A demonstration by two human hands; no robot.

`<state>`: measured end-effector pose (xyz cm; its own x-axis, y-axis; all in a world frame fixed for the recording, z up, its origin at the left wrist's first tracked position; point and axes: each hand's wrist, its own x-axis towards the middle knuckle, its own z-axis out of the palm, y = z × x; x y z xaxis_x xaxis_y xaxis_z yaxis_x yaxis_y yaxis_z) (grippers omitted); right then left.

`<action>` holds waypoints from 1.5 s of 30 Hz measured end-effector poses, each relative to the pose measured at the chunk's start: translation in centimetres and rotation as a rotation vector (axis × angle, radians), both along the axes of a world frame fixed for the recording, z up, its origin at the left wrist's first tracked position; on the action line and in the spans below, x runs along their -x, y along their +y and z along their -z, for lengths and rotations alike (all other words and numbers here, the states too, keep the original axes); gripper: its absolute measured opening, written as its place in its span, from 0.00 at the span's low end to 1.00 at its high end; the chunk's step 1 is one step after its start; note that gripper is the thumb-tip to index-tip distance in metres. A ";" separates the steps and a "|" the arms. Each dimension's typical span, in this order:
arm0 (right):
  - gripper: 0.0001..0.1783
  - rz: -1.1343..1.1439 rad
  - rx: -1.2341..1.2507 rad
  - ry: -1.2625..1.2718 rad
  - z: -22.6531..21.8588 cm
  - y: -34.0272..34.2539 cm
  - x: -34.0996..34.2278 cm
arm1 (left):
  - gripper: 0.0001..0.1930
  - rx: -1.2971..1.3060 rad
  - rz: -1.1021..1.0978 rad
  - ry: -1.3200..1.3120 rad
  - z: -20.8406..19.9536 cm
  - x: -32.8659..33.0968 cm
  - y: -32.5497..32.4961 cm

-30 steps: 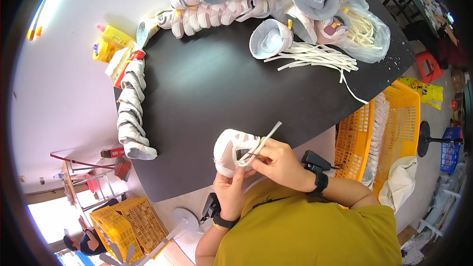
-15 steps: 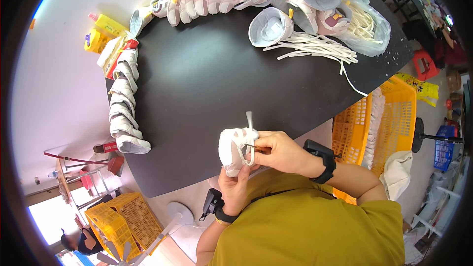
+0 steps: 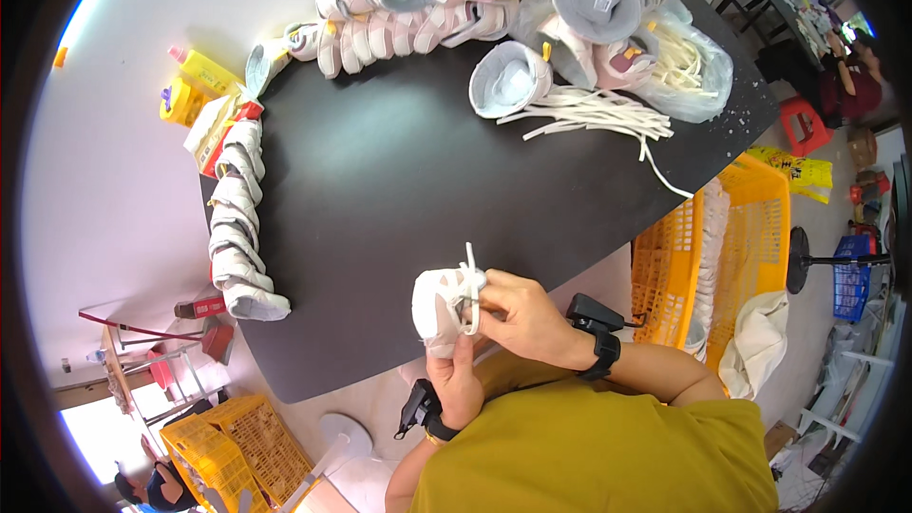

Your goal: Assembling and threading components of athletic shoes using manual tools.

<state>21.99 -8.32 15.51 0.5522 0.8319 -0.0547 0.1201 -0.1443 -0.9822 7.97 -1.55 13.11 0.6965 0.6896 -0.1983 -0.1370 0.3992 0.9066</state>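
A small white and pale pink shoe upper [image 3: 436,312] is held up near the front edge of the black table. My left hand [image 3: 457,385] is closed on its lower end, the thumb pressed to the side. At the upper's right side, my right hand [image 3: 521,315] is closed, fingertips pinched by the lace holes. A thin dark tool shows only slightly at those fingertips, mostly hidden by them. One white shoelace [image 3: 470,261] runs along the upper; its end sticks up above, and a loop hangs beside my right fingers.
Stacked shoe uppers [image 3: 237,218] line the table's left edge, with more [image 3: 399,33] along the back. Loose white laces [image 3: 598,112] lie at the back right beside a plastic bag [image 3: 708,85]. Yellow crates [image 3: 665,266] stand right of the table. Yellow bottles [image 3: 204,71] are back left.
The view has shifted, so the table sits lower. My right fingers have closed in on the upper's side, and the dark tool that showed plainly is now mostly covered. The lace end leans slightly left.
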 end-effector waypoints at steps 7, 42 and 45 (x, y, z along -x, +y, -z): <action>0.17 -0.084 -0.026 -0.080 -2.2 -0.9 0.0 | 0.21 -0.180 0.050 0.143 -0.4 1.2 1.4; 0.06 -0.226 -0.101 0.133 -4.7 -2.5 -2.8 | 0.14 0.146 0.155 0.169 -6.6 -1.7 4.3; 0.07 -0.264 0.020 -0.020 -4.4 -2.5 -2.1 | 0.15 0.143 0.154 0.157 -6.7 -1.4 4.1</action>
<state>24.13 -10.79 19.93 0.3173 0.9461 -0.0641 0.1752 -0.1249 -0.9766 9.40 2.59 19.80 0.7444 0.5347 -0.3999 0.0730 0.5302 0.8447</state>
